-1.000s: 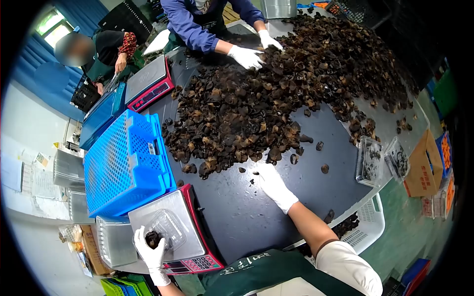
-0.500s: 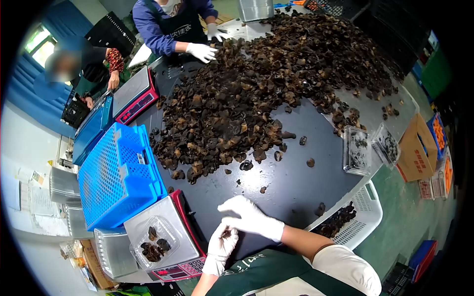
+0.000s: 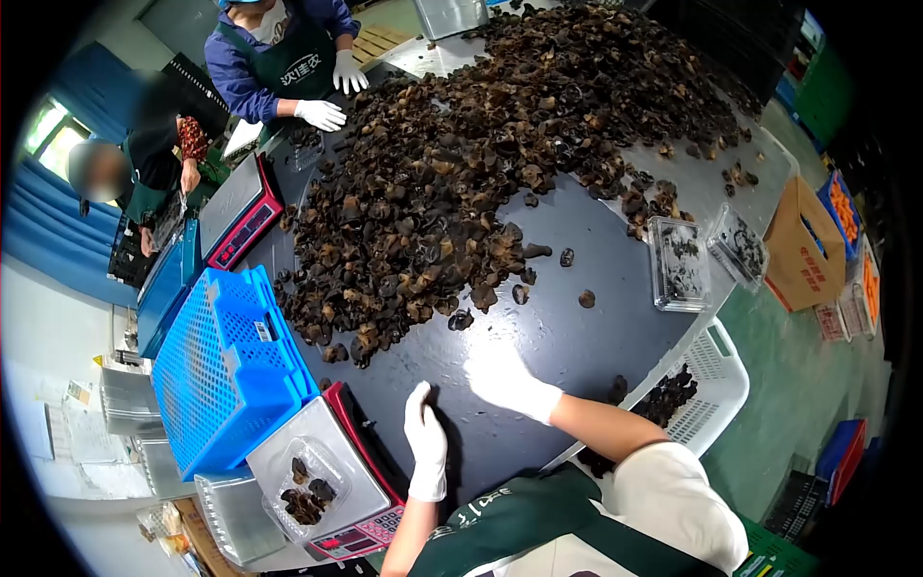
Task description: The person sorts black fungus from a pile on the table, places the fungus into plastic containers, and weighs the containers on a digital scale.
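My left hand [image 3: 424, 438], in a white glove, is above the dark table near the scale's red edge. Its fingers stretch upward and no held piece shows. To its right, my right hand [image 3: 510, 377], also gloved, reaches over the tabletop below the pile; glare washes out its fingers. The large heap of black wood ear mushrooms [image 3: 413, 240] lies beyond both hands. On the near scale [image 3: 332, 423] sits a clear plastic tray [image 3: 336, 460] with several wood ear pieces [image 3: 308, 495] in it.
A blue crate [image 3: 207, 365] stands left of the pile. Filled clear boxes [image 3: 679, 264] lie at the right edge, above a white basket [image 3: 726, 389]. Across the table are a co-worker's gloved hands [image 3: 320, 115]; another person is at the far left by a second scale [image 3: 231, 216].
My hands have moved apart; the right went right and upward, and the dark piece at my left fingers no longer shows. The co-worker's hands have drawn back from the heap. The view has shifted.
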### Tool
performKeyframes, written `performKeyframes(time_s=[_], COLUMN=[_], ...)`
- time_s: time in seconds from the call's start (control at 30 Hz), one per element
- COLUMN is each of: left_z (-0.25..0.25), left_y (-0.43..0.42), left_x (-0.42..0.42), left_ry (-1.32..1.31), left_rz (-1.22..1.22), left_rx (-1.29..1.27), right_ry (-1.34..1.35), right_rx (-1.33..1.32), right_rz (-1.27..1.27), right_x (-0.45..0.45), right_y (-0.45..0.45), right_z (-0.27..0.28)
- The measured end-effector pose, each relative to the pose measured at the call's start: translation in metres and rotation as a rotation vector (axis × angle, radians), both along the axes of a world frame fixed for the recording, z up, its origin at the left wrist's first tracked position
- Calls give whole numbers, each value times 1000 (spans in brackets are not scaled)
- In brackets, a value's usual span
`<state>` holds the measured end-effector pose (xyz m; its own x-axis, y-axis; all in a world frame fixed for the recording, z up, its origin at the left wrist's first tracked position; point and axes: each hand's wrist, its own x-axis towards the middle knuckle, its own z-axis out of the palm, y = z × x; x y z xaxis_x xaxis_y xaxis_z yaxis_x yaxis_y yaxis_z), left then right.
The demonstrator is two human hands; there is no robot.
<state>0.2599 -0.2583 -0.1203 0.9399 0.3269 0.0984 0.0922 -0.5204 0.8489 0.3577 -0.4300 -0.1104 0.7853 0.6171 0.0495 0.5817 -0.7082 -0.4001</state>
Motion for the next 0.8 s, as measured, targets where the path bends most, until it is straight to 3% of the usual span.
performKeyframes(time_s=[0.07, 0.1, 0.13, 0.2, 0.27, 0.3, 0.33, 0.37, 0.4, 0.43, 0.5, 0.57, 0.63, 0.7, 0.77, 0.8], left_z=[-9, -14, -24, -22, 2, 22, 10, 4, 3, 3, 21, 43, 15, -20, -17, -11], left_y=[-10, -18, -28, -63, -116, -141, -156, -168, -176, -175, -163, -132, -101, -86, -105, -119], left_x=[25, 33, 38, 37, 24, 16, 2, -17, -26, -30, 4, 61, 94, 106, 99, 94], left_ry=[-11, 48, 63, -76, -135, -20, -7, -13, 155, -203, -138, 68, -8, -171, -117, -243], left_rz=[0, 5, -25, -249, -610, -886, -1149, -1435, -1659, -1624, -1423, -1036, -534, -422, -579, -744], left_rx=[292, 394, 493, 466, 408, 477, 187, 162, -62, 25, 203, 135, 436, 581, 587, 510], right_ry=[-27, 107, -15, 329, 648, 533, 470, 402, 404, 320, 244, 232, 244, 249, 236, 205], right_rx=[-36, -122, -71, -207, -305, -230, -171, -113, -110, -69, -23, 51, 94, 104, 167, 198], right_rz=[-20, -39, -74, -133, -317, -407, -477, -545, -556, -601, -653, -653, -616, -516, -467, -442], right_x=[-21, -27, -46, -61, -68, -79, -82, -82, -83, -84, -84, -84, -81, -73, -61, -53], right_y=[-55, -83, -117, -172, -209, -223, -232, -238, -240, -240, -237, -232, -226, -215, -205, -198], right_z=[-1, 19, 14, 38, 69, 70, 72, 73, 76, 78, 78, 76, 73, 74, 72, 72])
